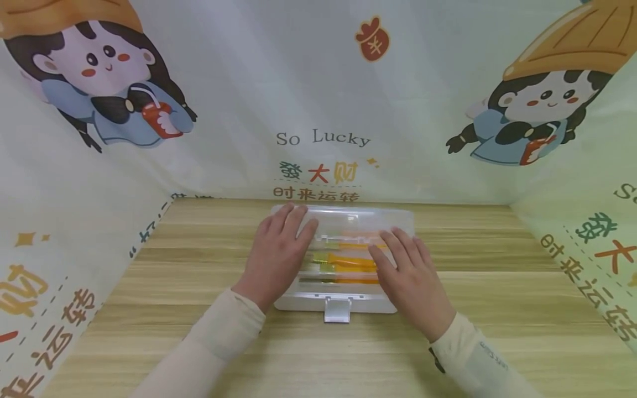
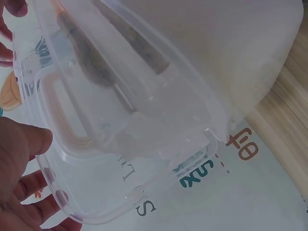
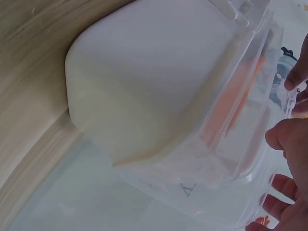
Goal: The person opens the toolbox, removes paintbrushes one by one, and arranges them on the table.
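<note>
A storage box with a white base [image 1: 298,303] and a clear plastic lid [image 1: 348,219] lies across the table in front of me. Several paintbrushes [image 1: 353,260] with orange handles show through the clear plastic. My left hand [image 1: 280,249] grips the lid at its left end, thumb on one side of the rim and fingers on the other in the left wrist view. At the right end my right hand [image 1: 410,276] grips the same lid. Dark bristles of one brush [image 2: 91,57] appear in the left wrist view. The front latch [image 1: 337,310] hangs down over the base edge.
The wooden table [image 1: 209,237] extends to both sides of the box. Behind it and at both sides hangs a pale printed cloth [image 1: 428,110] with cartoon figures and lettering, close to the box's far edge.
</note>
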Demonstrator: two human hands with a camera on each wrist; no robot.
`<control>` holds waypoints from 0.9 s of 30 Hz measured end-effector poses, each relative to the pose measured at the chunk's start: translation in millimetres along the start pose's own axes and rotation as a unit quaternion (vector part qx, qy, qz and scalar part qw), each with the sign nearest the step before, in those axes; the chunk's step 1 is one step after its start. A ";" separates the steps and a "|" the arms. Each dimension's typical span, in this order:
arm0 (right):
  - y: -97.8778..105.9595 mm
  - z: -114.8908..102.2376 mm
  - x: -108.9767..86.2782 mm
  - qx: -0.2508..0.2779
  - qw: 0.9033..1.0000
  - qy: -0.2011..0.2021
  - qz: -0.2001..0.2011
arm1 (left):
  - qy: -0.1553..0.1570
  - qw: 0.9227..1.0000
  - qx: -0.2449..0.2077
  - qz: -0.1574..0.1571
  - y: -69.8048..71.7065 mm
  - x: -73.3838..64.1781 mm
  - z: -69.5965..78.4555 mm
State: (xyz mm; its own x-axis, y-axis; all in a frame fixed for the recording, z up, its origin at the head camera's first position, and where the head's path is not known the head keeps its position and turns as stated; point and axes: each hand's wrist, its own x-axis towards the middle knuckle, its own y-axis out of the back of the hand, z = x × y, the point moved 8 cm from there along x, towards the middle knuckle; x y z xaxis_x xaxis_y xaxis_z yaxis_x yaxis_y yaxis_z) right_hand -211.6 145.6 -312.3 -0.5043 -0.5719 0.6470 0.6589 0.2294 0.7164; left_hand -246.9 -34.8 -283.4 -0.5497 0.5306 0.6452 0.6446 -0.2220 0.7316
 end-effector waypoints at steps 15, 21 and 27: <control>8.6 14.1 20.0 0.007 0.999 -0.012 0.046 | 0.002 0.999 -0.015 0.031 14.3 7.7 -0.1; 10.9 24.5 38.3 -0.008 0.999 -0.025 0.047 | 0.023 0.998 -0.049 0.018 11.9 15.1 -5.6; 10.9 28.4 45.5 -0.009 0.999 -0.026 0.022 | 0.035 0.992 -0.120 0.032 11.4 -5.4 -5.6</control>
State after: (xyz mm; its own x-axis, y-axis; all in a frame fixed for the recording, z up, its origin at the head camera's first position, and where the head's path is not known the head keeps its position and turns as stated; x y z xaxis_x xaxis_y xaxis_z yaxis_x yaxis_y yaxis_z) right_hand -243.3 144.5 -267.6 -0.5023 -0.5191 0.6915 0.6911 0.2396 0.6819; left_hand -239.6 -44.8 -277.3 -0.5522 0.4536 0.6995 0.5386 -0.4464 0.7146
